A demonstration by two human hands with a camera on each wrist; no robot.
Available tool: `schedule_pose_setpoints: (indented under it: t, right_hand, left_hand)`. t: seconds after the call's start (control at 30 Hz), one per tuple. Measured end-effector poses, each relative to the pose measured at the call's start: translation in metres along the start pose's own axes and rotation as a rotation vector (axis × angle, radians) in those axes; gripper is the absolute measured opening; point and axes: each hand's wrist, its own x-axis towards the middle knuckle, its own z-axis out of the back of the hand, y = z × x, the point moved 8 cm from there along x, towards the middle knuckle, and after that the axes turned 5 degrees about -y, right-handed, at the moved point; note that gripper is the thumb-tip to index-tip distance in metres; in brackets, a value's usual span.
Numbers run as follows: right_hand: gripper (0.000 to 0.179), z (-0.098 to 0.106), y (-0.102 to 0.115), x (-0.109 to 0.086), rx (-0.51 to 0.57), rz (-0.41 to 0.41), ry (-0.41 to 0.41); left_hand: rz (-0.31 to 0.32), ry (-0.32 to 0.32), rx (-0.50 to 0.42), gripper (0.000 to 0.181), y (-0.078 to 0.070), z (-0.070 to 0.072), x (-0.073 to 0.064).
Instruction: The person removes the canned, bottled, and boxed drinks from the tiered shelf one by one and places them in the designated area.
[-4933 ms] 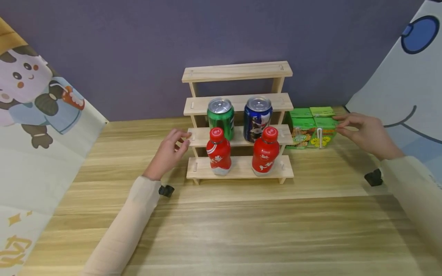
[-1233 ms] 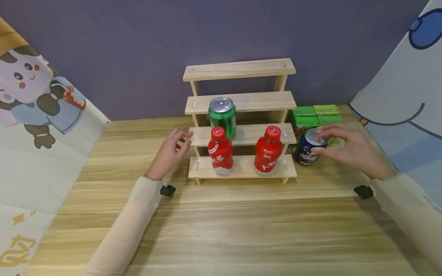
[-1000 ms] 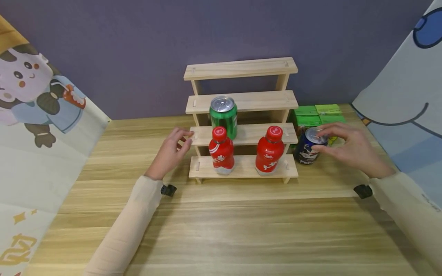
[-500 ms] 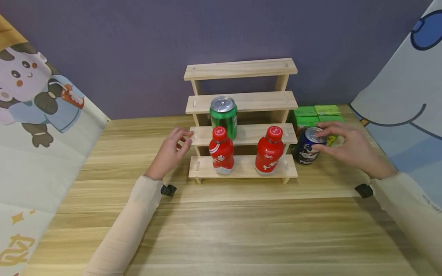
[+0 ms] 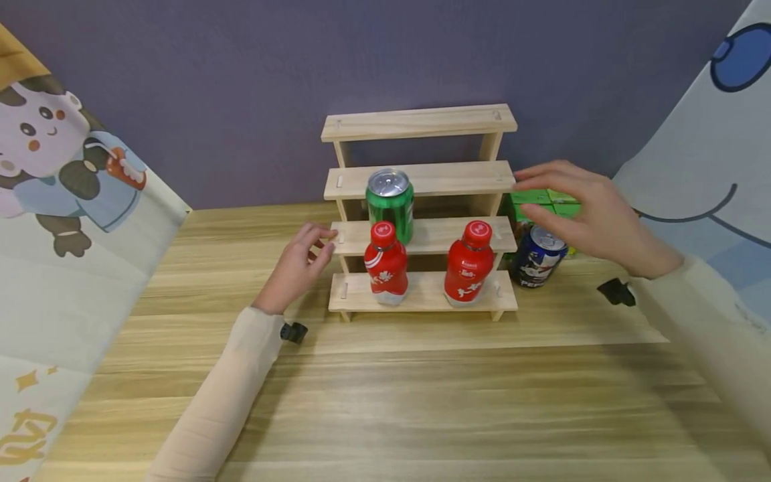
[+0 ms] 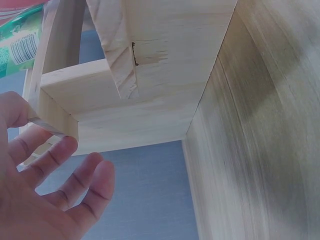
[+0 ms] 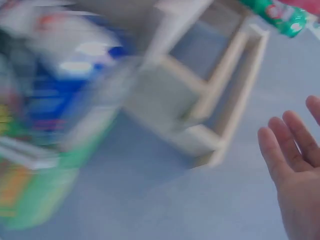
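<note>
1. Soda can [image 5: 538, 262], the blue one, is standing upright on the table [image 5: 421, 402], just beside the right end of the wooden shelf [image 5: 446, 179] and in front of the green boxes [image 5: 531, 196].
2. Height is looking like the relation that matters most: the soda can is sitting below the right hand [image 5: 587, 211] and nearer the person, its long axis running vertically and its lid facing up. The right hand is clearly lying nearer to it; the left hand [image 5: 298, 261] is resting well apart, across the shelf.
3. The right hand is holding nothing: its fingers are extending loosely over the green boxes. Their tips are pointing toward the right end of the shelf's second-highest board; whether they are touching it, I cannot tell.
4. The left hand is pinching the left end of the second-lowest board between thumb and forefinger.
5. The green can [image 5: 390, 211] is standing on that same board, while the left bottle [image 5: 386, 271] and right bottle [image 5: 469, 271] are standing on the lowest one.
</note>
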Motion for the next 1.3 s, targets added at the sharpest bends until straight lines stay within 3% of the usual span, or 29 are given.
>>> schedule_pose_setpoints:
  t: [0.1,0.2,0.3,0.4,0.73,1.3]
  right_hand:
    - [0.035,-0.010,0.027,0.029,-0.001,0.079,0.096]
    - [0.037,-0.031,0.049,0.055,-0.008,0.145,0.242]
    - [0.041,-0.055,0.063,0.074,-0.021,0.182,0.396]
    - [0.047,-0.072,0.070,0.088,-0.025,0.193,0.486]
    - [0.048,-0.092,0.075,0.110,-0.023,0.188,0.557]
    - [0.038,-0.106,0.087,0.127,-0.024,0.248,0.536]
  left_hand:
    - [0.002,0.001,0.005,0.029,0.001,0.000,0.000]
    - [0.002,0.001,0.005,0.029,0.001,0.000,0.000]
    - [0.005,0.005,0.000,0.029,0.001,0.000,-0.001]
    - [0.010,0.011,-0.002,0.029,0.001,0.000,-0.001]
    - [0.003,0.010,-0.002,0.030,-0.002,0.000,-0.001]
    - [0.017,-0.003,-0.004,0.028,-0.002,0.001,0.000]
